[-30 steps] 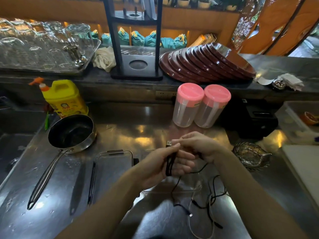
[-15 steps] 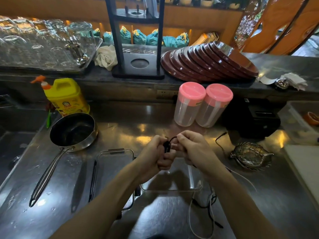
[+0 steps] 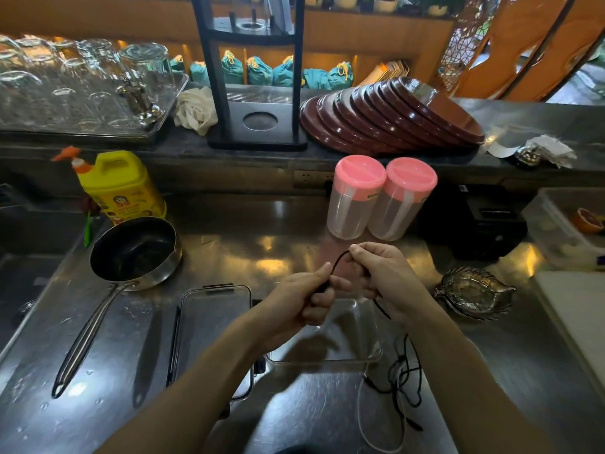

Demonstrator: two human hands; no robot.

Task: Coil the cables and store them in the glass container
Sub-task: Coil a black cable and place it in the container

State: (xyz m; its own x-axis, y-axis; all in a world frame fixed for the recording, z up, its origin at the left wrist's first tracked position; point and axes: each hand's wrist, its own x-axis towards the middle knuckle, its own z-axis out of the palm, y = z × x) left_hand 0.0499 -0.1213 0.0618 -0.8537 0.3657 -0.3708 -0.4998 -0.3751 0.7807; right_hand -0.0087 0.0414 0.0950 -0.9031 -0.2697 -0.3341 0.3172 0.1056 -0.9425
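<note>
Both hands (image 3: 343, 286) pinching the black cable (image 3: 337, 262), fingers closed on it, looping it small so it fits the glass container (image 3: 353, 335) at 6 o'clock; rest trails on the desk (image 3: 229, 250).

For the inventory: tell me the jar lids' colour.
Pink, both lids, clearest in the head view.

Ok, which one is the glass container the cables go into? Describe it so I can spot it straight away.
Start at the two pink-lidded jars at the back of the steel counter and come straight toward the camera, past the hands. The glass container sits right beneath them, a clear, open rectangular dish. Its flat clear lid lies to its left; the dish alone has raised walls.
</note>
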